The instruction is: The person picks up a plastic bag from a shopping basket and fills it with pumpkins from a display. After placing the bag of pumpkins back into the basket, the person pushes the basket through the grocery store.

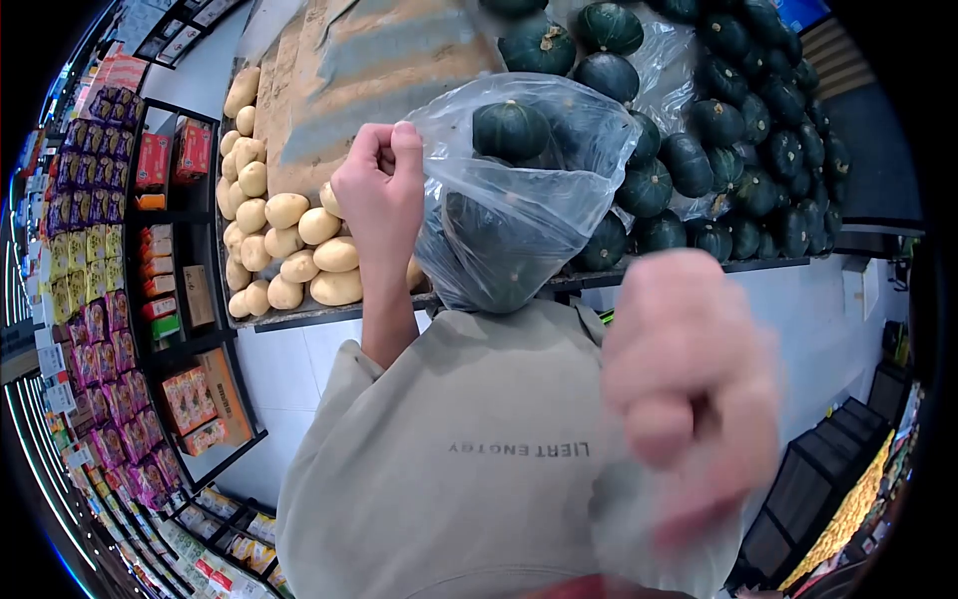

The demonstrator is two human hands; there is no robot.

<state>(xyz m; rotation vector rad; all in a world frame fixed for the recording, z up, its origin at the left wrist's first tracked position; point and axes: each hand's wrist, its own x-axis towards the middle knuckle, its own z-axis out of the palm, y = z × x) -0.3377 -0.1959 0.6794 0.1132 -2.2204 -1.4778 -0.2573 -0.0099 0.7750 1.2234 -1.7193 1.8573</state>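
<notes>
My left hand (384,195) is closed in a pinch on the left edge of a clear plastic bag (559,200). The bag hangs in front of my chest, its mouth spread wide, with a dark rounded shape showing dimly through its lower part. A dark green kabocha squash (511,130) appears within the bag's upper outline. Raised close to the camera at the right, my right hand (689,359) is blurred, its fingers curled in; I cannot tell what, if anything, they hold.
Pale potatoes (284,245) fill the left front of the display stand, beside flattened cardboard (384,60). Many more kabocha squashes (689,165) are piled at the right, some over loose plastic film (664,75). Shelves of packaged goods (105,329) line the left aisle.
</notes>
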